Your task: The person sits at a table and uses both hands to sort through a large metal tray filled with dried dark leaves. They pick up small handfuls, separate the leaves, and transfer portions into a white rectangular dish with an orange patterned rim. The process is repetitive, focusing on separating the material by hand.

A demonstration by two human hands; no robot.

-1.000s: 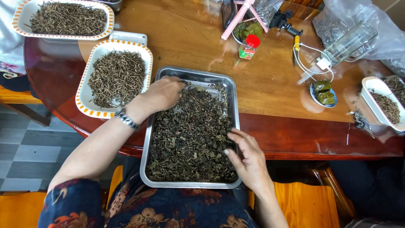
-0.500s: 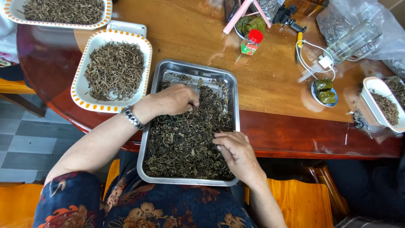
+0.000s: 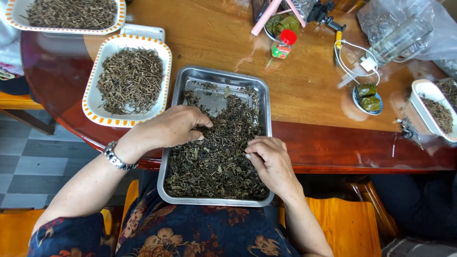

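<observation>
- A metal tray (image 3: 215,78) full of dark dried leaves (image 3: 216,152) rests half on the edge of the wooden table (image 3: 214,38) and half over the person's lap, its near rim above the flowered cloth.
- The leaves heap toward the near end; the far left corner of the tray shows bare metal.
- The left hand (image 3: 173,127) lies on the leaves at the tray's left side, fingers curled down and drawn together into the pile; whether they pinch anything I cannot tell.
- A metal wristwatch (image 3: 115,157) sits on that wrist.
- The right hand (image 3: 271,159) rests on the leaves at the tray's right rim, fingertips bunched together on the pile.
- Just left of the tray stands a white dish (image 3: 95,112) with an orange-dotted rim, holding thin dried stems.
- A second dish of the same kind (image 3: 9,14) lies farther off at the far left.
- Beyond the tray stand a small red-capped bottle (image 3: 284,43) and a pink stick (image 3: 266,16).
- To the right sit a small blue bowl (image 3: 367,96) of green rolls, a white cable (image 3: 354,59), and another small dish (image 3: 428,107) with stems.
</observation>
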